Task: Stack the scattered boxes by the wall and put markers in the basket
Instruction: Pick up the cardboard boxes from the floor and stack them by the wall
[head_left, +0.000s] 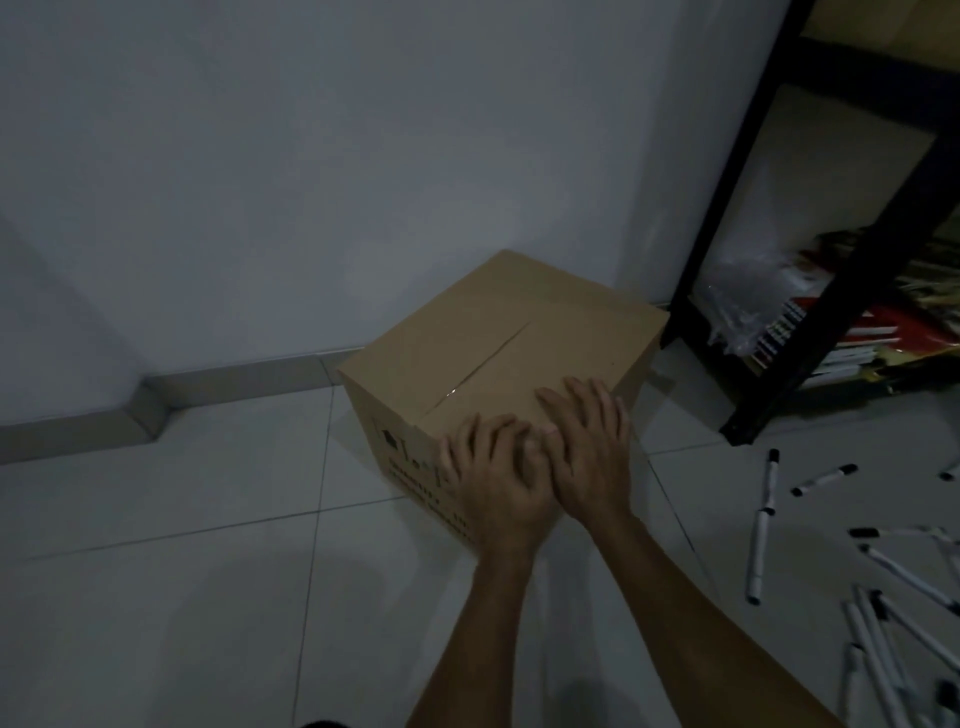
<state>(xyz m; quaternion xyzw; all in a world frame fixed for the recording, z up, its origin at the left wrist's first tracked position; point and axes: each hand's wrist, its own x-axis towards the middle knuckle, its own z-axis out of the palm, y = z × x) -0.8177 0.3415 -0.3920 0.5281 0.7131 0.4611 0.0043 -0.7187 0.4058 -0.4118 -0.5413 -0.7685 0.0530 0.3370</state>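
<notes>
I am on the box-stacking part of the job, with the markers not yet touched. The cardboard box sits on the tiled floor, its far corner near the white wall and just beside the foot of the black shelf rack, turned at an angle to the baseboard rather than square with it. My left hand lies over the near top corner with its fingers bent down across the edge, and my right hand lies flat on the lid beside it, the two touching; neither grip closes around anything, both press with loose fingers. No second box shows here, so I judge this one to be the base of the stack. Next I would square it flush to the wall, then fetch another box. The scattered markers lie on the floor to my right, well apart from the box; I see no basket.
</notes>
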